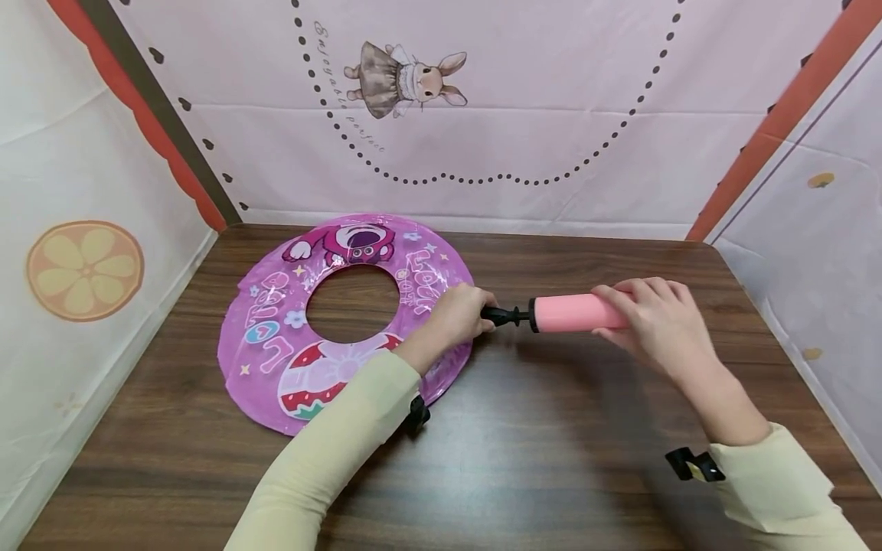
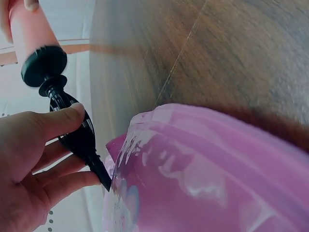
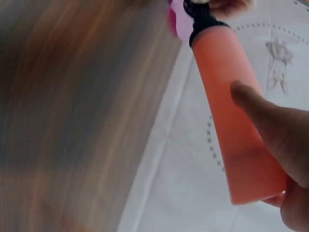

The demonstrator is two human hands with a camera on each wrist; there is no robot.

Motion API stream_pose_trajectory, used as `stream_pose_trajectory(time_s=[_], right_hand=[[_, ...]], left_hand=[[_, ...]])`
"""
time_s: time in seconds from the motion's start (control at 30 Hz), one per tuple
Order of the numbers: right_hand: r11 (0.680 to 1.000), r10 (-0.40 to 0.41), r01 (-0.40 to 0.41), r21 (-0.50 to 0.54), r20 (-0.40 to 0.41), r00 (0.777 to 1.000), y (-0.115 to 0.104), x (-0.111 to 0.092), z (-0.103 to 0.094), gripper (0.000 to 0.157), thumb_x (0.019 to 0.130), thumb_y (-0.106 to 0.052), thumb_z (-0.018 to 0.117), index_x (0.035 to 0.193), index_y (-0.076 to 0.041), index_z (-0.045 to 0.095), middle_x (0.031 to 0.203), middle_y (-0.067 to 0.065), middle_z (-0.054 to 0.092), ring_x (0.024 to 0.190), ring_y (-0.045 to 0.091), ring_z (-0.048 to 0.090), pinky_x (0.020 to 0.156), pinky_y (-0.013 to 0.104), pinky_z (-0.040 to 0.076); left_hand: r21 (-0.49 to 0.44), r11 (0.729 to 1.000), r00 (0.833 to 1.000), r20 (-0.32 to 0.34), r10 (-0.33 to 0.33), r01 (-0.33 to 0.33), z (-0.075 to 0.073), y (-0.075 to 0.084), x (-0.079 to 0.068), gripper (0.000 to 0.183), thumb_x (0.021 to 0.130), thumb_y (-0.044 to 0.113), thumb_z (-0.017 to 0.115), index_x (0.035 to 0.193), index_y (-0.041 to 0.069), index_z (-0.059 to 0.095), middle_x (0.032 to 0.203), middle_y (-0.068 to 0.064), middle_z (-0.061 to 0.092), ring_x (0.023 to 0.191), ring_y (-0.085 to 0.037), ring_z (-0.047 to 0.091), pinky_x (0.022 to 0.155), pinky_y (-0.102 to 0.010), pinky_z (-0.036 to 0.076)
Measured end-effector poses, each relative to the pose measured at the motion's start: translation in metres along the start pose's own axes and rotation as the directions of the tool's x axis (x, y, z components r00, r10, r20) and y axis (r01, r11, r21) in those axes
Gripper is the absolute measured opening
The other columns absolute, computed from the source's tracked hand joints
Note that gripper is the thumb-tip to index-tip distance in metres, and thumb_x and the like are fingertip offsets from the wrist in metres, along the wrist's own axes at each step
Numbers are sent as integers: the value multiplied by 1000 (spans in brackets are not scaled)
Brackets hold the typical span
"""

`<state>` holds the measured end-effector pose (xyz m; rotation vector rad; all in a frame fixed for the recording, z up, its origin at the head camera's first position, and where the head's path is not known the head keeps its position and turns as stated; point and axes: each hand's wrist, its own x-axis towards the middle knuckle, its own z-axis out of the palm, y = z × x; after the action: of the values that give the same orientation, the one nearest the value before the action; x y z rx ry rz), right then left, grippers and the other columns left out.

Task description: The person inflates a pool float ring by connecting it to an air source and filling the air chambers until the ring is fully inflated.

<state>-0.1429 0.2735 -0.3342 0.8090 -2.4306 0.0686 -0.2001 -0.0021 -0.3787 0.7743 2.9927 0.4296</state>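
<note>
A pink hand pump [image 1: 566,314] lies level between my two hands, its barrel on the right and its black end on the left. With thumb and fingers my left hand [image 1: 458,312] grips the black handle [image 2: 79,137], whose tapered tip overlaps the ring's edge in the left wrist view. My right hand [image 1: 658,325] holds the far end of the pink barrel [image 3: 227,96], thumb along its side. Beneath and left of my left hand lies a purple-pink swim ring [image 1: 237,360], printed with a bear, lettering and strawberries; its outer edge looks wrinkled.
The ring and pump are over a dark brown wooden table [image 1: 537,459]. Behind it hangs a pale pink cloth [image 1: 537,76] with a printed rabbit and dotted lines. White printed cloths stand at the left [image 1: 76,184] and right [image 1: 820,252] sides.
</note>
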Motion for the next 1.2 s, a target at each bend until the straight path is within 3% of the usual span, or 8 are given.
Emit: stream_pose_trajectory(time_s=[0.1, 0.13, 0.43, 0.7, 0.83, 0.93, 1.1, 1.2], right_hand=[[1000, 18, -18, -1, 18, 1000, 14, -8, -11, 75, 84, -72, 24, 110, -13, 63, 92, 16, 63, 88, 39, 55, 73, 54, 39], [1000, 23, -23, -5, 25, 999, 19, -11, -16, 78, 83, -73, 21, 109, -12, 63, 92, 16, 64, 87, 39, 56, 73, 54, 39], [997, 61, -61, -51, -12, 998, 59, -32, -53, 83, 81, -77, 20, 103, -10, 64, 87, 18, 62, 80, 42, 54, 70, 57, 39], [1000, -25, 24, -13, -50, 998, 20, -14, -12, 70, 87, -68, 26, 107, -12, 63, 88, 17, 62, 81, 41, 54, 68, 55, 38], [999, -40, 39, -19, -71, 997, 3, -3, 6, 52, 77, -52, 65, 109, -12, 61, 91, 18, 61, 82, 41, 53, 71, 56, 38], [999, -42, 40, -29, -77, 996, -7, 1, 16, 57, 61, -30, 81, 110, -11, 60, 92, 18, 60, 83, 40, 52, 74, 56, 37], [999, -26, 24, -20, -60, 998, -11, 1, 19, 56, 61, -30, 81, 110, -12, 61, 92, 16, 60, 84, 39, 53, 74, 54, 38], [1000, -18, 19, 2, -43, 999, -4, -3, 14, 52, 76, -51, 67, 111, -13, 62, 93, 15, 62, 85, 38, 54, 73, 54, 39]], left_hand=[[4, 1000, 1000, 10, 7, -7, 0, 1, 1, 21, 77, 28, 73, 96, 18, 70, 87, 1, 70, 81, -17, 62, 76, -31, 50], [7, 1000, 1000, 12, 8, -8, 1, 1, 1, 22, 77, 28, 73, 96, 18, 70, 88, 1, 70, 82, -17, 62, 76, -31, 50], [-1, 1000, 1000, -6, -10, 10, 2, 3, 0, 23, 77, 27, 74, 98, 19, 70, 87, 1, 70, 79, -16, 63, 73, -30, 51], [58, 996, 998, -25, 63, -62, 4, 9, 0, 22, 78, 28, 73, 98, 18, 70, 89, 1, 70, 78, -15, 63, 71, -31, 51], [86, 994, 997, -36, 70, -67, 4, 10, 1, 22, 78, 28, 73, 97, 18, 71, 89, 1, 70, 77, -15, 62, 71, -30, 51], [85, 994, 997, -37, 66, -63, 3, 9, 0, 20, 77, 27, 73, 95, 18, 71, 88, 1, 70, 76, -14, 61, 69, -30, 51], [72, 997, 999, -19, 33, -31, 1, 7, 1, 20, 77, 26, 74, 95, 18, 71, 89, 1, 70, 77, -15, 61, 71, -30, 51], [63, 998, 1000, -5, 12, -12, 1, 6, 1, 21, 77, 27, 74, 95, 19, 71, 89, 1, 70, 79, -16, 62, 73, -31, 51]])
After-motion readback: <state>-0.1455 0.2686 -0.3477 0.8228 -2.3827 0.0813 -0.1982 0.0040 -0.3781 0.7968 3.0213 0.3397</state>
